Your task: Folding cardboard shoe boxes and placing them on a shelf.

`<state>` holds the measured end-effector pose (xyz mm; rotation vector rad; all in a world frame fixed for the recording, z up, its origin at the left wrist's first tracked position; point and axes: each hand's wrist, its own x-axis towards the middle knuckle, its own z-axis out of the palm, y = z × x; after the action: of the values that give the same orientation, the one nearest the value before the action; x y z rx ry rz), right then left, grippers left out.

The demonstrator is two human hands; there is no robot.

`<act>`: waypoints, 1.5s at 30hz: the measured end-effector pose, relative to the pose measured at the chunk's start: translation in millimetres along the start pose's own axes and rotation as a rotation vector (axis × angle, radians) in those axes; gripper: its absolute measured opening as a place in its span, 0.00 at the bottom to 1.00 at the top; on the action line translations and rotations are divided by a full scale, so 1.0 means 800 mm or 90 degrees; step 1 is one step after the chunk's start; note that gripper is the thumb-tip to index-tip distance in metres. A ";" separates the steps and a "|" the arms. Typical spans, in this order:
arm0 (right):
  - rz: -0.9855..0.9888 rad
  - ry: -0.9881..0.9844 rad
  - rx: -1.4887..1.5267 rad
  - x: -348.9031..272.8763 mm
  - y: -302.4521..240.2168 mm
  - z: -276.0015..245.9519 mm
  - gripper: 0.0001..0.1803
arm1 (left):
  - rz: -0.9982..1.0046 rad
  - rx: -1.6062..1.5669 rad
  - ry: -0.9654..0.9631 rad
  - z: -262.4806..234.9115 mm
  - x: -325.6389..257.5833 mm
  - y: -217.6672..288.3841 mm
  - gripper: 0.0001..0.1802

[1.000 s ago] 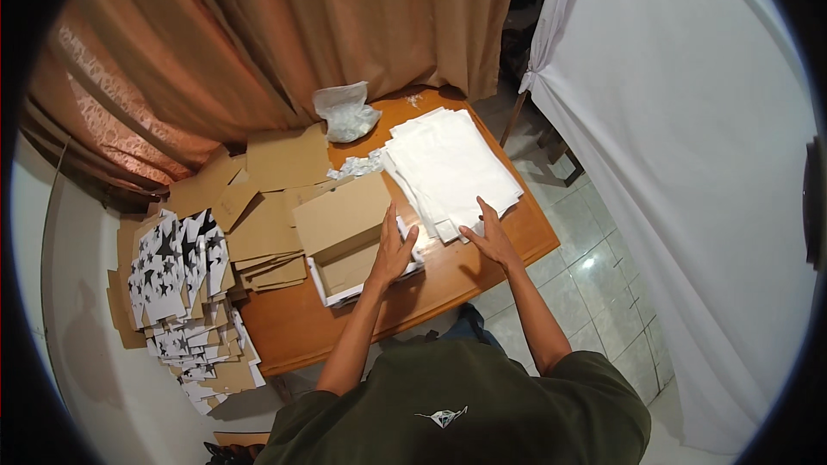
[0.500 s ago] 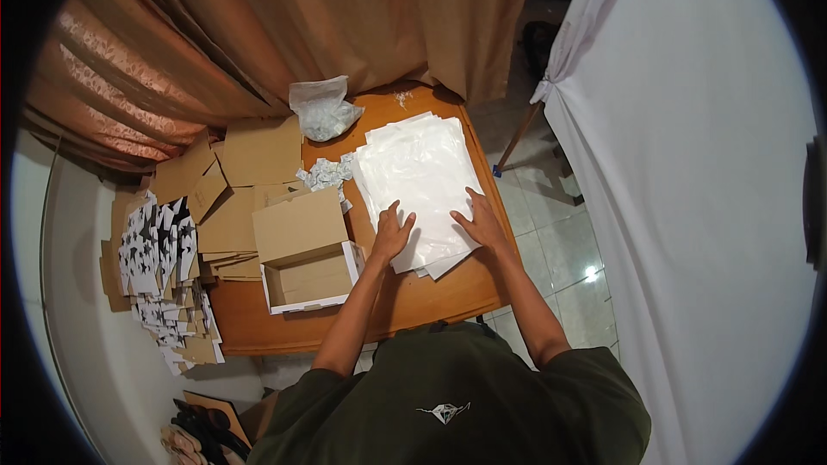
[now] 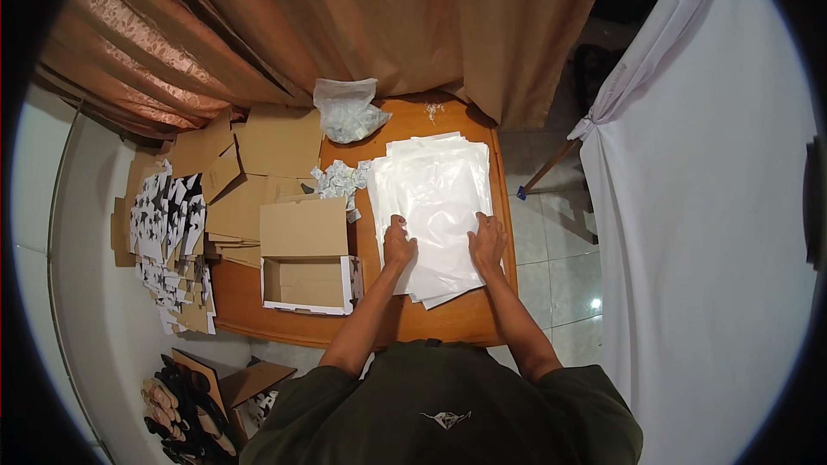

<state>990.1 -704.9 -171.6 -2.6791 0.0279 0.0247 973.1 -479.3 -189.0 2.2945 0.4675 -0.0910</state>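
A stack of glossy white sheets [image 3: 441, 194] lies on the wooden table in front of me, its edges uneven. My left hand [image 3: 399, 245] rests on the stack's left part, fingers bent and thumb toward the middle. At the right edge, my right hand [image 3: 488, 245] touches the stack with its fingers bent and apart. I see no separate sheet lifted in either hand. Left of the stack stands a cardboard box [image 3: 306, 280] with its lid raised, brown inside and white at the rim.
Small white packets [image 3: 338, 179] are heaped beside the stack, near a clear plastic bag [image 3: 349, 116]. Flat brown cardboard [image 3: 280, 142] and a pile of star-patterned pieces [image 3: 164, 232] cover the left side. A brown curtain [image 3: 345, 17] hangs behind; white cloth [image 3: 698, 207] hangs right.
My hands have moved a little toward me over the stack, and their fingers, more spread before, are now more bent. The whole view has shifted slightly.
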 end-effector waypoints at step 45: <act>-0.167 -0.464 0.382 -0.028 -0.317 0.049 0.25 | -0.065 -0.343 0.174 -0.412 -0.103 -0.328 0.20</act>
<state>973.5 -460.5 -93.2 -1.9231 -0.4648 0.7704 776.4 -103.1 -123.5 1.7576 0.6587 0.2713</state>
